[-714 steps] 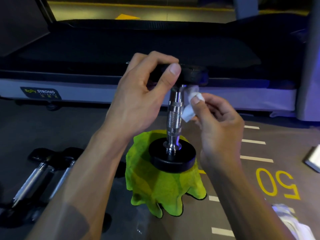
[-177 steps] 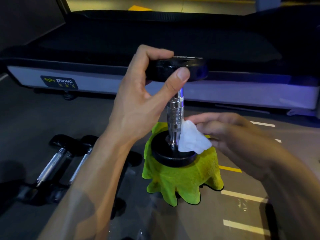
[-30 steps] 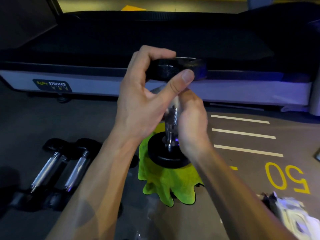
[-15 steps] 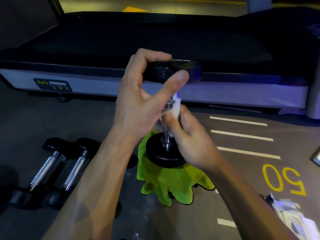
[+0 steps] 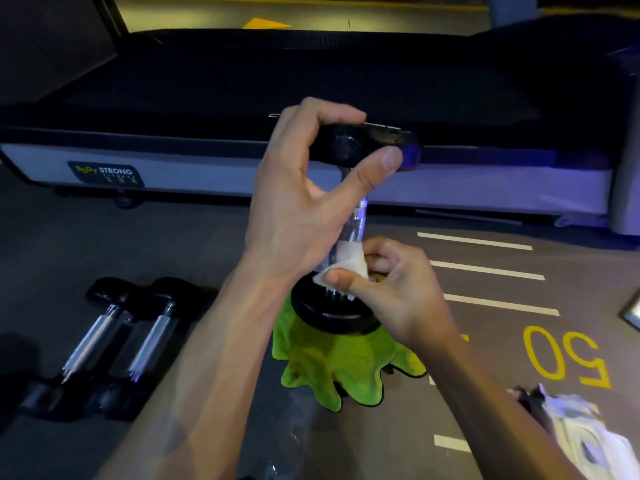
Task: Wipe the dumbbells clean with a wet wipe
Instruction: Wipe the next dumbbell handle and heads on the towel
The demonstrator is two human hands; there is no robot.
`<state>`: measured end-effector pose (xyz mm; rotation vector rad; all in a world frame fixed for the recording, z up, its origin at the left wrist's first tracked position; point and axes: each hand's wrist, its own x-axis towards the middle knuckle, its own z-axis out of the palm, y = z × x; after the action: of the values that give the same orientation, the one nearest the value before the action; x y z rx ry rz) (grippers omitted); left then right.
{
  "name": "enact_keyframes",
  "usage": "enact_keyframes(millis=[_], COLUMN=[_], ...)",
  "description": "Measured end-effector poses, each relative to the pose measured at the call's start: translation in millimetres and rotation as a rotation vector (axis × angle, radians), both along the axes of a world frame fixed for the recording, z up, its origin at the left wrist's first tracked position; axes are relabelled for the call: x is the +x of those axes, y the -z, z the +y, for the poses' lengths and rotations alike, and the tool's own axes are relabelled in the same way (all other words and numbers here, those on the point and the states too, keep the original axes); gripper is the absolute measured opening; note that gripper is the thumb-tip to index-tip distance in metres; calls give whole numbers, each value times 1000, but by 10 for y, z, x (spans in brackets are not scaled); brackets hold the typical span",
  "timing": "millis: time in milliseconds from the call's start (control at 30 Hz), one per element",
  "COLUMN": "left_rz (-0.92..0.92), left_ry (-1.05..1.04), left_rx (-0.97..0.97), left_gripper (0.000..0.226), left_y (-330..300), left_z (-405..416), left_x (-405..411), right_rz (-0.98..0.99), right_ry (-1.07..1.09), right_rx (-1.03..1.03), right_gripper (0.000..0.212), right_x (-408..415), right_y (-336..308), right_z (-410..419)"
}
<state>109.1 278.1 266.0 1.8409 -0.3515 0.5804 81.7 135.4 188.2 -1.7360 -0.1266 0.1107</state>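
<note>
A dumbbell (image 5: 358,220) with black end plates and a chrome handle stands upright on a lime-green cloth (image 5: 332,368). My left hand (image 5: 308,209) grips its top plate between fingers and thumb. My right hand (image 5: 384,289) pinches a white wet wipe (image 5: 348,263) against the lower end of the chrome handle, just above the bottom plate. Part of the handle is hidden behind my left palm.
Two more dumbbells (image 5: 114,337) lie side by side on the dark floor at the left. A treadmill (image 5: 207,168) spans the background. A white wipe packet (image 5: 581,441) lies at the lower right, near a yellow "50" (image 5: 564,355) and white floor lines.
My right hand has slid the wipe down the chrome handle to just above the bottom plate. My left hand keeps its grip on the top plate.
</note>
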Motion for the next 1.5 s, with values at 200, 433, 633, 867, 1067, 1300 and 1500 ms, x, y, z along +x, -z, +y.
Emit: enact_keyframes(millis=[200, 433, 633, 867, 1067, 1300, 1500], left_rz=[23, 9, -19, -58, -106, -59, -14], left_ry=[6, -7, 3, 12, 1, -20, -13], left_rx=[-18, -40, -29, -10, 33, -42, -89], left_gripper=[32, 31, 34, 35, 38, 36, 33], left_y=[-7, 34, 19, 17, 33, 44, 44], left_z=[32, 62, 43, 70, 60, 177, 297], left_x=[17, 28, 15, -28, -108, -94, -102], right_rz=[-23, -129, 219, 246, 36, -225, -557], right_ry=[-181, 70, 82, 309, 421, 349, 364], right_rx=[-3, 320, 682, 808, 667, 299, -285], right_gripper=[19, 12, 42, 45, 30, 31, 64], right_x=[104, 162, 324, 228, -71, -284, -334], right_y=[-9, -287, -364, -691, -772, -572, -275], right_z=[19, 199, 353, 474, 539, 724, 805])
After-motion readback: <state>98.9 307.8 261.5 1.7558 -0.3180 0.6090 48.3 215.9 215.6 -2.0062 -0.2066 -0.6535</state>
